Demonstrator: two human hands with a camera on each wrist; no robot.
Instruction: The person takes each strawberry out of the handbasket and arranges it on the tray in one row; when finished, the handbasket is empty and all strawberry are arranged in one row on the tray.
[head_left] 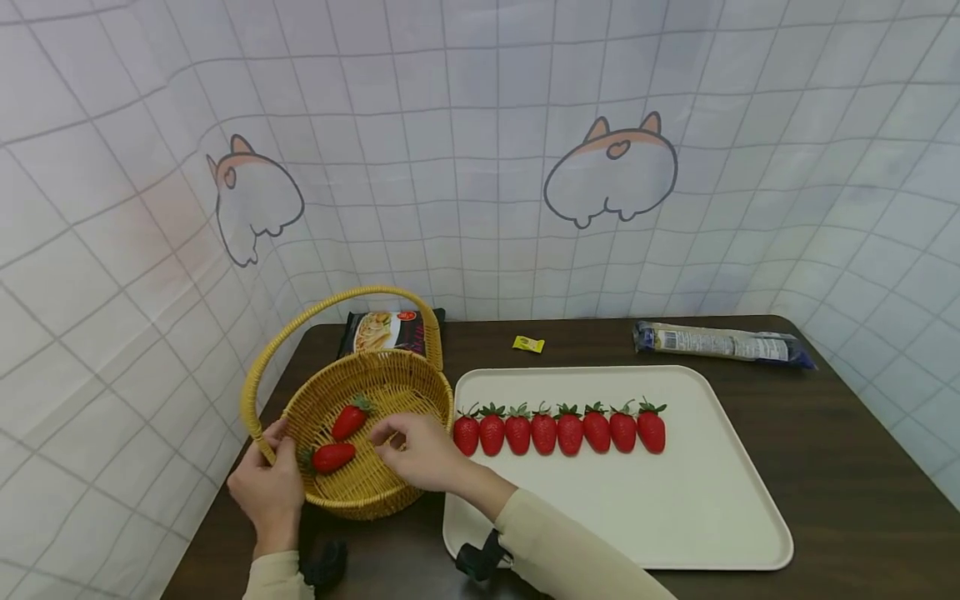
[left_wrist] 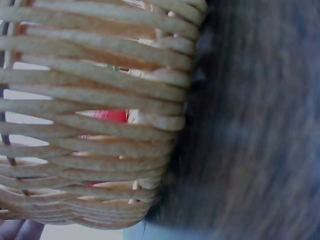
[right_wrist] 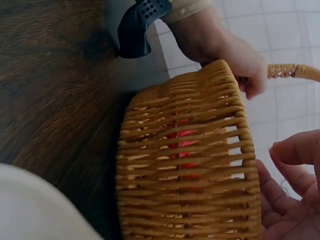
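Note:
A yellow wicker basket [head_left: 375,492] with a tall arched handle stands at the left of the table. My left hand [head_left: 272,487] grips its left rim at the foot of the handle; the right wrist view also shows that hand [right_wrist: 232,55] there. Inside lie two strawberries, one [head_left: 351,422] behind the other [head_left: 333,457]. Over the basket's right side is my right hand [head_left: 420,450], its fingers loosely bent and holding nothing. Through the weave in the left wrist view, a bit of red strawberry [left_wrist: 112,116] shows.
Right of the basket, a white tray [head_left: 622,508] carries a row of several strawberries [head_left: 569,433], leaves to the back. Behind are a dark food packet [head_left: 390,331], a small yellow wrapper [head_left: 528,343] and a long clear-and-blue package [head_left: 723,343]. A gridded curtain [head_left: 480,208] hangs around the table.

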